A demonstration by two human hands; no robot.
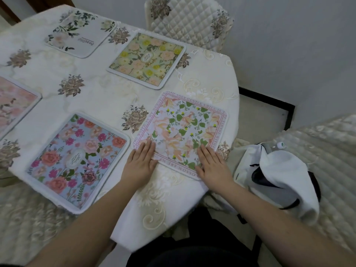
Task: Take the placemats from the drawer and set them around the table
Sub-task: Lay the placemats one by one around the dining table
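Several floral placemats lie flat on the table (100, 99). Nearest me is a white placemat with pink lettering round its border (185, 130). My left hand (141, 160) presses flat on its near left corner, and my right hand (211, 162) presses flat on its near right edge, fingers straight. A blue placemat with pink roses (77, 160) lies to the left. A green and yellow one (147, 59) and a white one with dark leaves (81, 33) lie farther back. A pink one (13, 105) is cut off at the left edge.
The table wears a cream embroidered cloth. A quilted chair (190, 20) stands at the far side. On a quilted seat to the right (327, 151) sits a white bag with black straps (279, 180). Floor shows beyond the table's right edge.
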